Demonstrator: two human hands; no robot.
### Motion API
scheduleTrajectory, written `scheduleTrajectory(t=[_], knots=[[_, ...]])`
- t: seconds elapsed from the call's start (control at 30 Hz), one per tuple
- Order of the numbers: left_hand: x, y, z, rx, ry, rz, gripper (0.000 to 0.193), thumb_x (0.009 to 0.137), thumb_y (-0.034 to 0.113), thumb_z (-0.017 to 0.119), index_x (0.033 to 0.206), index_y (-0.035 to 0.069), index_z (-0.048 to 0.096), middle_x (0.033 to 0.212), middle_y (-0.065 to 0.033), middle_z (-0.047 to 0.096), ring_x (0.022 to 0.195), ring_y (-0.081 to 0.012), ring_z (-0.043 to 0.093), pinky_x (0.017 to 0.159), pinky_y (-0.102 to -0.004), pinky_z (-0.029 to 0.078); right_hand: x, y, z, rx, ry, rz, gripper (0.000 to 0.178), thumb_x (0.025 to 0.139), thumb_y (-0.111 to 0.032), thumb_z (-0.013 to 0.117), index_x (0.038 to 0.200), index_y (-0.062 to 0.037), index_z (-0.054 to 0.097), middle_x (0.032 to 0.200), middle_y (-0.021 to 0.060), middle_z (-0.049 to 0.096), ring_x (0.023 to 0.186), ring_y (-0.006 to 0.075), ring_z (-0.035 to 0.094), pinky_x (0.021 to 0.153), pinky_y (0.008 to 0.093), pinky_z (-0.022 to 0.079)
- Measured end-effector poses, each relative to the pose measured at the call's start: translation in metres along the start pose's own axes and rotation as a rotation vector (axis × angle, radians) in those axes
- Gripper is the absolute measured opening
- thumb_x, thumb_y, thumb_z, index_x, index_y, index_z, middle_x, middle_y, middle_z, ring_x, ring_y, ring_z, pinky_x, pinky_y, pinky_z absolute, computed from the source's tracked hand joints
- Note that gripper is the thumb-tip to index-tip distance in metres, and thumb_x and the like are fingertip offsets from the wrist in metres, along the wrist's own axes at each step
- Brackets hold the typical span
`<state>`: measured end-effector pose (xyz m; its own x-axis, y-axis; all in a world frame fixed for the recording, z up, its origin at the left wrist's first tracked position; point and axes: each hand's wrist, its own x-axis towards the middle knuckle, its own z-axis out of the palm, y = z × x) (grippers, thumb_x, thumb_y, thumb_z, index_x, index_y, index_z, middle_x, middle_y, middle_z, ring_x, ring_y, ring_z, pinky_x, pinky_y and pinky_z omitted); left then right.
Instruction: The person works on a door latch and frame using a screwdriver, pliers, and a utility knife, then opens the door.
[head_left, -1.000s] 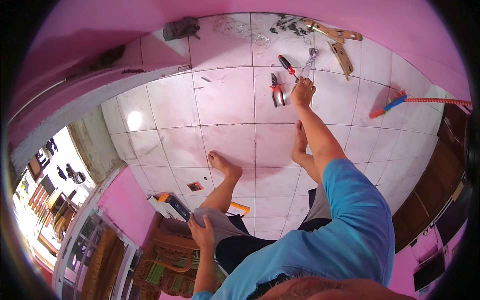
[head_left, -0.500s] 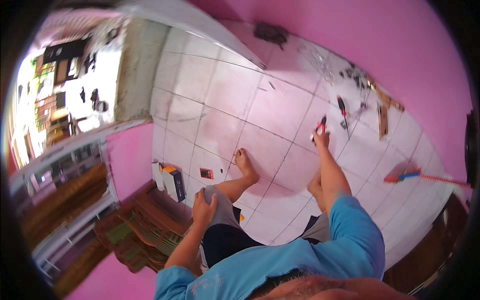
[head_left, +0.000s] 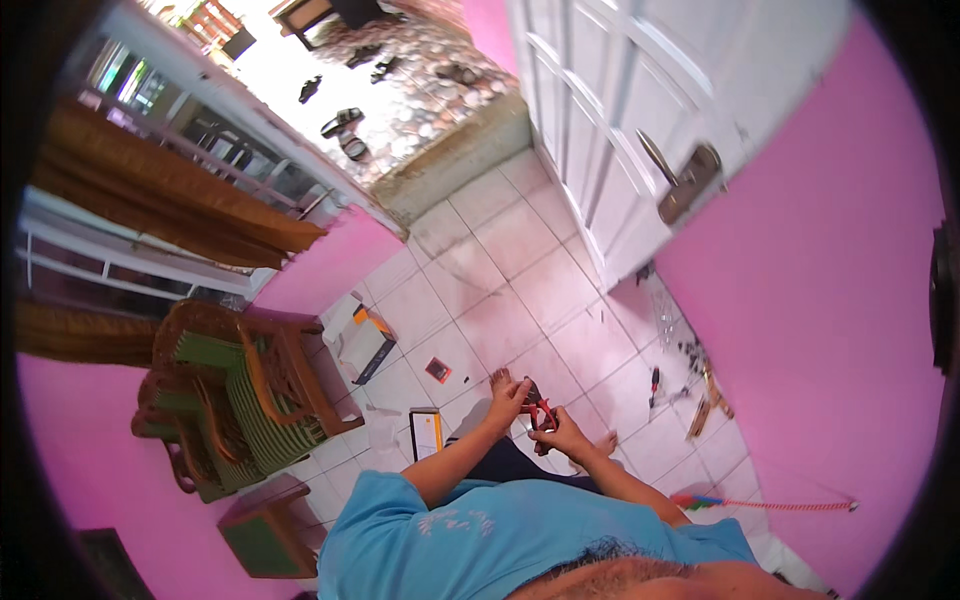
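Observation:
Red-and-black pliers point(head_left: 541, 408) are held in front of my lap, between my two hands. My right hand point(head_left: 566, 436) is closed round the handles. My left hand point(head_left: 508, 402) is closed at the dark head end of the pliers; its fingertips are partly hidden. One bare foot point(head_left: 500, 378) shows just past my left hand. On the floor to the right lies a screwdriver point(head_left: 655, 383) with a red-and-black handle.
A white door point(head_left: 600, 130) with a metal handle point(head_left: 690, 183) stands open ahead. Brass-coloured hardware point(head_left: 698, 420) and small dark bits lie by the pink wall point(head_left: 810, 270). An opened box point(head_left: 373, 345), a small red-edged packet point(head_left: 438, 370) and wooden chairs point(head_left: 245, 400) are to the left.
My right hand has brought the pliers up from the floor to my lap. My left hand has left my knee and come to the pliers. The view has swung toward the door.

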<state>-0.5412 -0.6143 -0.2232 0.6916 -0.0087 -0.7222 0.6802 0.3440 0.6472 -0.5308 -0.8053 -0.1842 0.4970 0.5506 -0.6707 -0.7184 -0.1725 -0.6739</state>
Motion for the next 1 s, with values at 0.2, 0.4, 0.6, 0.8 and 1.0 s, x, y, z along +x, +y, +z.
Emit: scheduleTrajectory(t=[0.2, 0.4, 0.6, 0.8, 1.0], knots=[[-0.048, 0.140, -0.050, -0.181, 0.066, 0.194, 0.034, 0.100, 0.029, 0.064, 0.115, -0.001, 0.065, 0.101, -0.0084, 0.071, 0.089, -0.0176, 0.070, 0.083, -0.0313, 0.057, 0.008, -0.141, 0.077, 0.135, -0.220, 0.083, 0.053, 0.094, -0.028, 0.069, 0.131, -0.0011, 0.043, 0.096, 0.0133, 0.065, 0.072, 0.0228, 0.070, 0.066, 0.0358, 0.059], [-0.048, 0.242, -0.112, -0.221, 0.032, 0.395, 0.037, 0.101, 0.031, 0.062, 0.116, -0.003, 0.066, 0.102, -0.0099, 0.072, 0.090, -0.0171, 0.070, 0.085, -0.0313, 0.056, 0.065, -0.227, 0.139, 0.262, -0.541, 0.253, 0.044, 0.105, -0.036, 0.050, 0.136, -0.0049, 0.051, 0.085, 0.0076, 0.065, 0.076, 0.0183, 0.060, 0.074, 0.0312, 0.047], [-0.005, 0.294, -0.165, -0.296, 0.138, 0.574, 0.032, 0.103, 0.030, 0.060, 0.110, 0.000, 0.067, 0.092, -0.0068, 0.072, 0.079, -0.0157, 0.070, 0.072, -0.0296, 0.056, 0.141, -0.275, 0.143, -0.143, -0.406, -0.024, 0.034, 0.103, -0.030, 0.057, 0.122, -0.0022, 0.056, 0.075, 0.0023, 0.054, 0.067, 0.0141, 0.054, 0.064, 0.0294, 0.045], [0.062, 0.346, -0.257, -0.010, 0.707, 0.697, 0.027, 0.102, 0.027, 0.061, 0.094, 0.001, 0.063, 0.077, -0.0057, 0.066, 0.070, -0.0136, 0.066, 0.066, -0.0282, 0.055, 0.226, -0.356, 0.122, -0.350, -0.367, -0.043, 0.028, 0.101, -0.026, 0.061, 0.115, -0.0017, 0.059, 0.074, 0.0017, 0.055, 0.061, 0.0111, 0.053, 0.056, 0.0275, 0.043], [0.083, 0.470, -0.324, 0.426, 1.252, 0.794, 0.038, 0.097, 0.036, 0.066, 0.085, 0.000, 0.061, 0.081, -0.0124, 0.067, 0.076, -0.0279, 0.064, 0.070, -0.0385, 0.050, 0.311, -0.459, 0.119, -0.457, -0.379, -0.165, 0.026, 0.098, -0.027, 0.065, 0.108, -0.0027, 0.062, 0.070, 0.0003, 0.056, 0.060, 0.0089, 0.053, 0.056, 0.0271, 0.043]])
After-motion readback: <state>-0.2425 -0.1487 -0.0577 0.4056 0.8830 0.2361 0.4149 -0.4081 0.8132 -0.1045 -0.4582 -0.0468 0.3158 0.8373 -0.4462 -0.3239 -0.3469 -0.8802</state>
